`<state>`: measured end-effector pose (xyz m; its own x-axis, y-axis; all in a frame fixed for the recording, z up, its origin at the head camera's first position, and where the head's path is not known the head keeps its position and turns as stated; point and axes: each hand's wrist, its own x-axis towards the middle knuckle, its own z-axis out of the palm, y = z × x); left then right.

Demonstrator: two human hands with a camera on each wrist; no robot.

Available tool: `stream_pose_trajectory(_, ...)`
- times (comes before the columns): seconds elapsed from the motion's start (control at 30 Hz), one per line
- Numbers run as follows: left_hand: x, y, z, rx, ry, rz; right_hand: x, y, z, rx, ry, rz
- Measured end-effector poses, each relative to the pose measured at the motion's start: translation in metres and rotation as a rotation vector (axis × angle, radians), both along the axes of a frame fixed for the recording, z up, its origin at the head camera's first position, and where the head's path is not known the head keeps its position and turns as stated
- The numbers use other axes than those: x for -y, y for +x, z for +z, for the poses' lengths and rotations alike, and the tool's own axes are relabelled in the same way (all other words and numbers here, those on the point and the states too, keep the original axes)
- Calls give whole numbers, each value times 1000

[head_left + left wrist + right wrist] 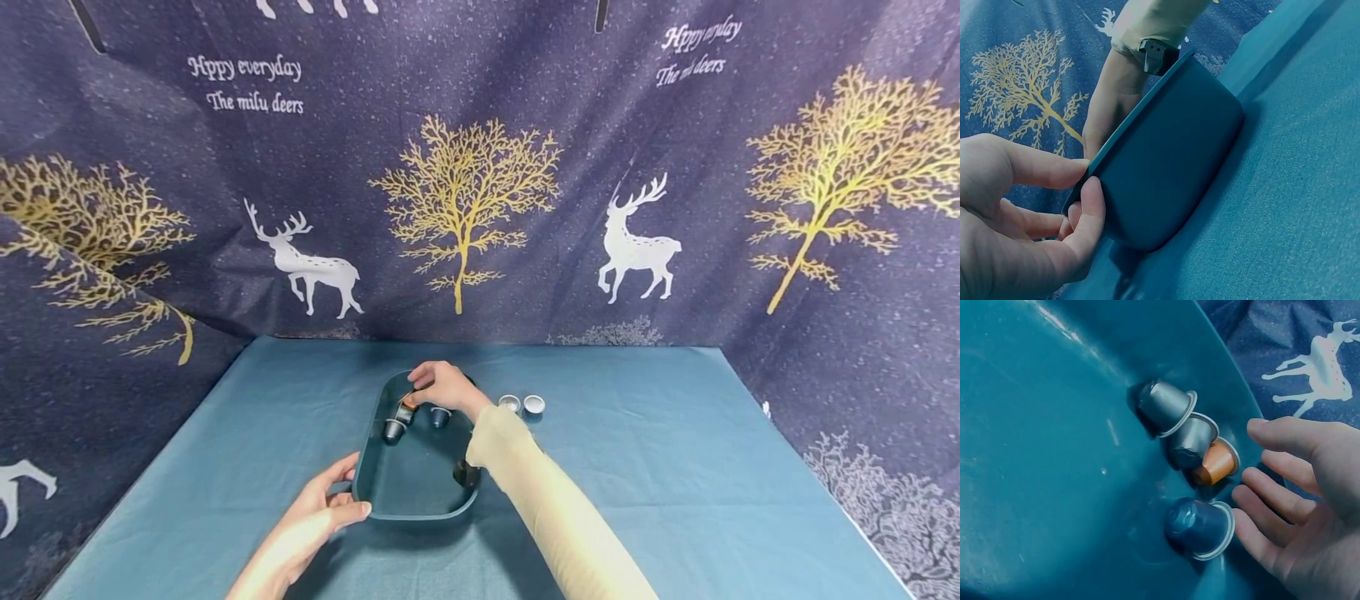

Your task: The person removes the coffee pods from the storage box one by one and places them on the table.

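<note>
A teal plastic tub [420,516] stands on the table, its near left rim pinched between the thumb and fingers of my left hand [1029,212]. Inside, by the far left wall, lie two grey coffee capsules [1165,407] and an orange coffee capsule [1217,464], touching in a row. A dark blue coffee capsule [1196,526] lies on its side close by. My right hand [450,388] reaches over the far end of the tub. In the right wrist view its fingers are slightly bent beside the orange and dark blue capsules, holding nothing.
Two more coffee capsules [534,406] stand on the teal tablecloth [637,467] just right of the tub, pale faces up. Behind the table hangs a dark blue cloth [510,75] with deer and trees. A black wrist device [1159,57] sits on the right sleeve.
</note>
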<state>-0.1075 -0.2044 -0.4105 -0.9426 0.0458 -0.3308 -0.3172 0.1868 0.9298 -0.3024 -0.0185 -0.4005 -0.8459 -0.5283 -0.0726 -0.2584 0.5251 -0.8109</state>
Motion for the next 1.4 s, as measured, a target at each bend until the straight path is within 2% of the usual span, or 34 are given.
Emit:
stream_pose_trajectory(0.4, 0, -2, -2, 11, -1, -3, 6, 3, -9, -27, 4, -29)
stream_pose_trajectory(0.73, 0, -2, -3, 15, 24, 1, 11, 6, -21, -67, 58, -30)
stream_pose_trajectory(0.97, 0, -1, -2, 3, 30, -6, 12, 5, -22, -91, 50, -39)
stream_pose_trajectory(1.4, 0, 0, -4, -1, 29, -1, 15, 6, -25, -152, 109, -27)
